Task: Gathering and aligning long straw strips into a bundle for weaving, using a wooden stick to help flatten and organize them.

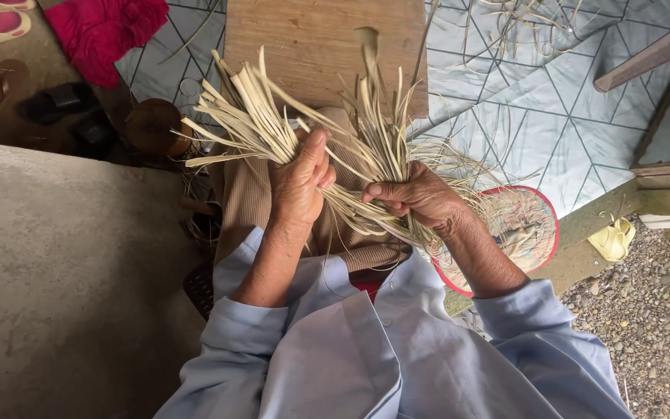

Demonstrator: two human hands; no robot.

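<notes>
Head view: hands (358, 190) gripping straw strips (288, 124)

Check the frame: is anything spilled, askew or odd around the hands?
Loose pale straw strips lie scattered across the blue patterned floor mat, apart from the bundle of pale straw strips gripped by the left hand and right hand.
</notes>
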